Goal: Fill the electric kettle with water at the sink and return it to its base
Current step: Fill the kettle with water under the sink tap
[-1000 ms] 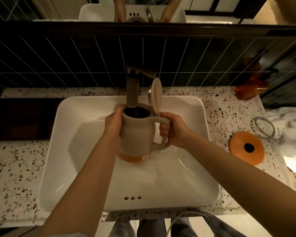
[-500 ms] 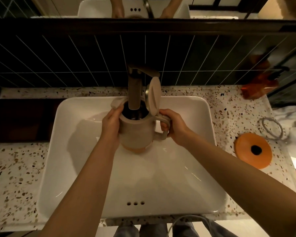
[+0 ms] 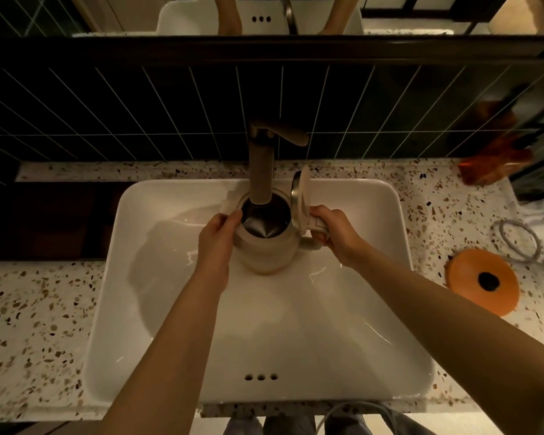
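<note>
A beige electric kettle is held over the white sink with its lid flipped upright. Its open mouth sits directly under the brass tap spout, showing a dark metal inside. My left hand wraps the kettle's left wall. My right hand grips the handle on the right. I cannot tell whether water is running. The round orange kettle base with a black centre lies on the counter to the right of the sink.
A speckled terrazzo counter surrounds the sink. A coiled grey cord lies behind the base. An orange object stands at the back right corner. Dark tiles and a mirror rise behind the tap.
The kettle has moved up and back so its mouth is centred under the spout. The view has tipped down, and the kettle's inside now shows. Both hands keep their hold.
</note>
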Demonstrator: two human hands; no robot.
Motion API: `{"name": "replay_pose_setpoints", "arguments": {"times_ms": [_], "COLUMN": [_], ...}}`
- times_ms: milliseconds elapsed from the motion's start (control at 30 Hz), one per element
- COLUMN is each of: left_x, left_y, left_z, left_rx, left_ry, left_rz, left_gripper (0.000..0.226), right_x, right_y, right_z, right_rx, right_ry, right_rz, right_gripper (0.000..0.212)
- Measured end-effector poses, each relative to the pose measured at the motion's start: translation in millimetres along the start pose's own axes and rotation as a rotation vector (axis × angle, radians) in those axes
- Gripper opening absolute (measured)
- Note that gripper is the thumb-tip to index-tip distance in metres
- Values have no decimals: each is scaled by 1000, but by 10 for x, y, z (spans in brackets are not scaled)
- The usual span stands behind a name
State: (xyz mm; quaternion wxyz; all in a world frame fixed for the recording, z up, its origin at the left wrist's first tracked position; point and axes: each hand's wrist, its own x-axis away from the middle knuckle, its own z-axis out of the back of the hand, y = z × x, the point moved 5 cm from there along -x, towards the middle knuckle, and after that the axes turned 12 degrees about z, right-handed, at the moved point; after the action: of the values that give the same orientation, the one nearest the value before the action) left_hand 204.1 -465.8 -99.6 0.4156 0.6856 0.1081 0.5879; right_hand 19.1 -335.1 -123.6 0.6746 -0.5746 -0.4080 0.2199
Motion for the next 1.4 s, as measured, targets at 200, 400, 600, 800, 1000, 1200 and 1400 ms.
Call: {"name": "replay_pose_setpoints", "arguments": {"times_ms": [200, 400, 600, 800, 1000, 1200, 1400], "left_x": [151, 309, 175, -1, -2, -39, -66], "left_y": [409, 1041, 1326, 1391, 1403, 1511, 1470], "left_z": [87, -430, -990, -1122, -1149, -1056, -1017], "left_rx": [-10, -530, -1132, -1270, -1296, -1056, -1025], "left_ry": [255, 129, 102, 234, 229, 152, 107], "left_rz": [-307, -788, -1105, -1114, -1072, -1002, -958], "left_gripper": [40, 44, 61, 52, 56, 54, 58], "right_x": [-22, -20, -36, -68, -97, -80, -79], "right_y": [31, 16, 25, 33, 16, 6, -4], "right_z": [3, -23, -21, 4, 15, 16, 9], "right_rx": [-2, 9, -1, -14, 14, 0, 7], "right_ry": [-7, 8, 18, 33, 19, 29, 30], "right_rz": [0, -9, -26, -30, -43, -31, -32], "right_gripper": [59, 47, 46, 40, 49, 39, 33]}}
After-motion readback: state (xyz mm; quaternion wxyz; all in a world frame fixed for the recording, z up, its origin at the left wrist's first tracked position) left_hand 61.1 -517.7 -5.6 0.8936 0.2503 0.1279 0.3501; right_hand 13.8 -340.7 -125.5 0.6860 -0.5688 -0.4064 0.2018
